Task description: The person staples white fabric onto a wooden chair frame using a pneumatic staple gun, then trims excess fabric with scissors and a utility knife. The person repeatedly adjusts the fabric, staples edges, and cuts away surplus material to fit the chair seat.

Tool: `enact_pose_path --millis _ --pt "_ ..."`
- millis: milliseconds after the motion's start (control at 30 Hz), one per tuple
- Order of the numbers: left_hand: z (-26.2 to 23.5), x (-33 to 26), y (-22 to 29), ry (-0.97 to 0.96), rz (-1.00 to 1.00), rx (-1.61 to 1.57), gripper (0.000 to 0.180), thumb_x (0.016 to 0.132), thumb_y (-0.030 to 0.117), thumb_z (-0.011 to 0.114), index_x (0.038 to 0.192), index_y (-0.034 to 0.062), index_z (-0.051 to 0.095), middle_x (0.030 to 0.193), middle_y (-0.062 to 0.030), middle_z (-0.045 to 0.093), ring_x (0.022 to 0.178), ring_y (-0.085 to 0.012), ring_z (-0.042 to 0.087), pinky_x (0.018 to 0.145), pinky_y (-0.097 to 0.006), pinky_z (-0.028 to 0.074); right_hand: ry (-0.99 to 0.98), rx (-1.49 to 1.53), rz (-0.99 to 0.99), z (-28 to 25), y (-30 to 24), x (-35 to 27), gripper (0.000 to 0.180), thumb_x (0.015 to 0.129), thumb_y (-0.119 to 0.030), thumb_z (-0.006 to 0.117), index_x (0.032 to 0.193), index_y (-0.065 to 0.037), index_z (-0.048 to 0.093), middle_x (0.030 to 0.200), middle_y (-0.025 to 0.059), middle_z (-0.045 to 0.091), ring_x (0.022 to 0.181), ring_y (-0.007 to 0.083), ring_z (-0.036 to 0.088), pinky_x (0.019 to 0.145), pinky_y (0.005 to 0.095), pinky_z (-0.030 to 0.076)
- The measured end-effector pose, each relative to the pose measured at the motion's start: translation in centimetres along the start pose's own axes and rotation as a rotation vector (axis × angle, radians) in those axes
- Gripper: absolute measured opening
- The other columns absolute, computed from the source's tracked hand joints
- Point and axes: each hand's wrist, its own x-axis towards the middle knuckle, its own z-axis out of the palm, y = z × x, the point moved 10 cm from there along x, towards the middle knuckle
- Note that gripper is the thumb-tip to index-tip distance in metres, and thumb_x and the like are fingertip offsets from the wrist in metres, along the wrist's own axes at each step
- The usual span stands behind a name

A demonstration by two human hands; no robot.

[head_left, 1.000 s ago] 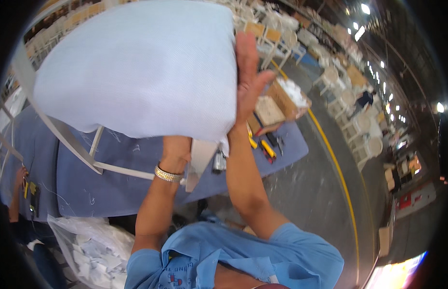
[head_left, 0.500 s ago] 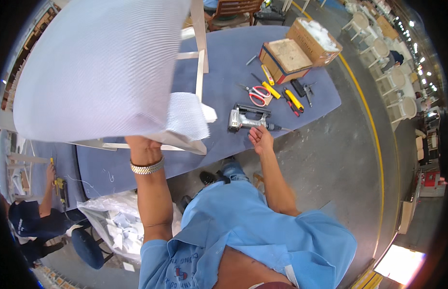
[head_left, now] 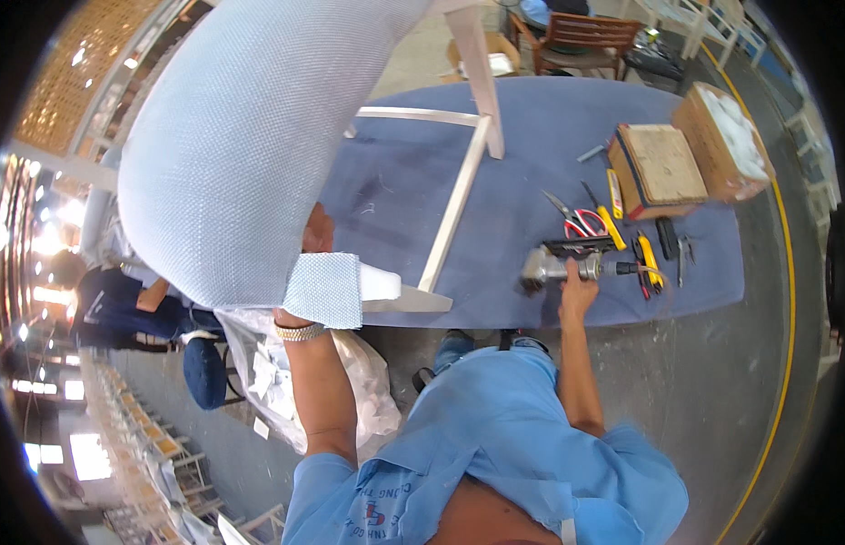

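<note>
One upholstered chair (head_left: pixel 232 154): pale blue woven cover, pale wooden legs; set over the blue-topped table (head_left: pixel 531 109); used as landmark for all places below.
Left hand (head_left: pixel 318 229): seen at the near lower edge of the chair, skin against the cover; the wrist, banded by a metal bracelet (head_left: pixel 300 332), is crossed by fabric. Whether the fingers are spread or gripping cannot be told.
Loose flap (head_left: pixel 324 289): hung from the chair's lower corner, in front of the left hand, with white padding (head_left: pixel 379 283) beside it.
Right hand (head_left: pixel 579 292): placed to the right of the chair, fingers closed on the handle of the air tool (head_left: pixel 561 265).
Hand tools: scissors (head_left: pixel 586 221), red-handled, and pliers (head_left: pixel 684 263), laid farther right of the chair.
Carton (head_left: pixel 661 168): stood well to the chair's right.
Scrap bag (head_left: pixel 372 381): clear plastic, below the chair.
Obscured: top of the chair cut off by the frame; most of the left hand covered; tool's nose blurred.
</note>
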Motion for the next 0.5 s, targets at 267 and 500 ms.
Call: enact_pose_path --millis 267,500 --pt "2.0 0.5 0.1 0.285 0.077 -0.065 0.023 0.098 0.028 0.057 0.097 0.0050 0.054 0.094 -0.0055 0.053 0.083 -0.0172 0.047 0.078 -0.031 0.045 -0.477 -0.692 -0.758 3.5 -4.4 -3.9 0.038 0.082 -0.026 0.075 0.110 -0.001 0.065 0.097 0.0175 0.069 0.087 0.0331 0.067 0.078 0.0431 0.051" --pt "2.8 1.3 0.8 0.278 0.116 0.140 0.022 0.097 0.025 0.060 0.094 0.0035 0.056 0.079 -0.0046 0.052 0.073 -0.0155 0.045 0.065 -0.028 0.038 -0.643 -0.624 -0.511 5.1 -2.5 -2.0 0.038 0.084 -0.022 0.072 0.117 -0.003 0.065 0.092 0.0167 0.069 0.088 0.0315 0.067 0.079 0.0411 0.051"
